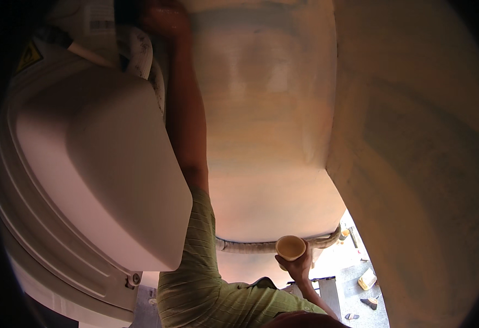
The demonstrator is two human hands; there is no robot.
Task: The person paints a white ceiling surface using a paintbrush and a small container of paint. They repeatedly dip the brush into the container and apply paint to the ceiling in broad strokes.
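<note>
My left arm, in a green short sleeve, stretches up between a white casing and the wall. My left hand [165, 21] is at the top, in deep shadow beside a white wrapped pipe [140, 53]. Its fingers are too dark to make out. Lower down, my right hand [300, 268] is closed round a small cream-coloured cup [291, 248], its round mouth facing the view. The smooth wall [261, 136] behind my left arm has a patchy, pale orange-brown surface.
The bulky white casing [113, 169] fills the left side, close to my arm. A pale rod with a dark end [89, 54] juts above it. Another wall [414, 164] closes the right. A wrapped pipe [250, 247] runs below; a container [367, 279] lies on the floor.
</note>
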